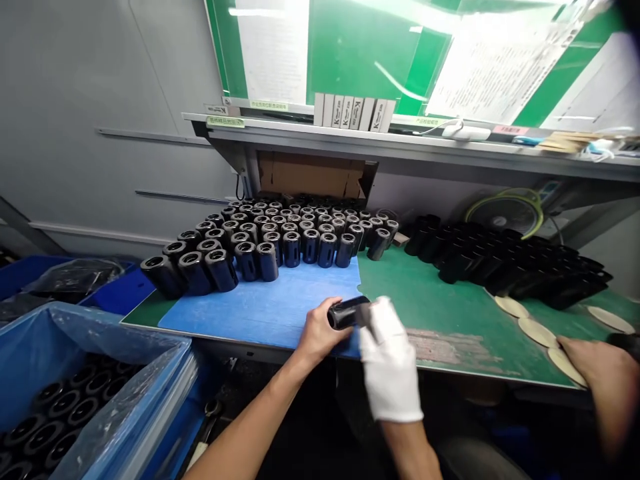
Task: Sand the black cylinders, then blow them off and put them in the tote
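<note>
My bare left hand [320,332] is wrapped round a glossy black cylinder [343,316], held on its side above the front edge of the blue mat [270,305]. The cylinder's open end faces left. My right hand [389,357], in a white glove, is closed at the cylinder's other end. A small greyish piece [364,316] shows between the gloved fingers and the cylinder; motion blur hides what it is. Behind my hands, many similar black cylinders [268,260] stand upright in rows, with openings on top.
More black cylinders [505,257] crowd the green bench top [400,287] at right. Another person's hand [605,363] rests by pale round discs [537,332]. A lined blue bin [165,353] holding black cylinders stands at lower left. A shelf [420,143] with small boxes [353,112] spans above.
</note>
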`<state>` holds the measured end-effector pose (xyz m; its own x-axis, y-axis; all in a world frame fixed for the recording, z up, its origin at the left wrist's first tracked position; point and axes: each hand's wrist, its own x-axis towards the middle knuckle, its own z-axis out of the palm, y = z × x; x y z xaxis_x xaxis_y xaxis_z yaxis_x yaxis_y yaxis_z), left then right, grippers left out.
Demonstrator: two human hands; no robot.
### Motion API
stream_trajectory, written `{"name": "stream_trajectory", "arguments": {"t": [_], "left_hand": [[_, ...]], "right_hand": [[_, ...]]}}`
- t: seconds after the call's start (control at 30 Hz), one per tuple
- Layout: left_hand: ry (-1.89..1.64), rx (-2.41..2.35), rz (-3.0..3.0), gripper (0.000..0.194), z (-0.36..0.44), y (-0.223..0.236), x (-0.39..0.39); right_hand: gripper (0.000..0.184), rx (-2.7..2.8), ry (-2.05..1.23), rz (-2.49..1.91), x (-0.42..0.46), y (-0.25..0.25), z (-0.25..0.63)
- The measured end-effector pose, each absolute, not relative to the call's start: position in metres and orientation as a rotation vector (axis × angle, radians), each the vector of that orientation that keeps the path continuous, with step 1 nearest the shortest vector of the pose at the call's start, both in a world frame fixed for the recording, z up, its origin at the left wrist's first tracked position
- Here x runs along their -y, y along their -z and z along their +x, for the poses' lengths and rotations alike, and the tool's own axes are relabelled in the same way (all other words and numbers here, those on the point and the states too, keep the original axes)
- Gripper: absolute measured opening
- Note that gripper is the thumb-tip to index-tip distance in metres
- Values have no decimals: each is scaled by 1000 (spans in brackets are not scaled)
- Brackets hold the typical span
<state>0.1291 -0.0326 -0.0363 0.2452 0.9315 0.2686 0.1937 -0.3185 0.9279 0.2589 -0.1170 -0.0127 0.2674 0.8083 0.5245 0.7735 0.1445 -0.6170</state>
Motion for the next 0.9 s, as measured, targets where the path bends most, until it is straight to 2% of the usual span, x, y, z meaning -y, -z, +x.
{"name": "stream_trajectory", "arguments": {"t": [0.1, 0.2, 0.37, 0.47, 0.57, 0.73, 0.9], "left_hand": [[-1140, -993, 1740, 37, 129, 36, 35], [-1141, -1019, 1749, 48, 130, 32, 37], [-1164, -1102, 1622, 45, 126, 27, 34], [-1175, -1076, 1584, 47, 119, 28, 32], [-1141, -1040, 1651, 47, 113, 17, 25], [-1115, -990, 2100, 45, 124, -56, -25], [-766, -847, 2550, 48, 173, -132, -83]], "right_hand": [[54, 1673, -45, -1616, 97, 18, 244], [51, 1528, -170, -1747, 57, 4, 274], [67, 1249, -154, -1744, 64, -15, 309], [77, 1055, -382, -1634, 93, -6, 305], [76, 835, -566, -1591, 102, 3, 308], [71, 689, -508, -1500, 93, 0, 328], [70, 653, -391, -1524, 97, -5, 334]]}}
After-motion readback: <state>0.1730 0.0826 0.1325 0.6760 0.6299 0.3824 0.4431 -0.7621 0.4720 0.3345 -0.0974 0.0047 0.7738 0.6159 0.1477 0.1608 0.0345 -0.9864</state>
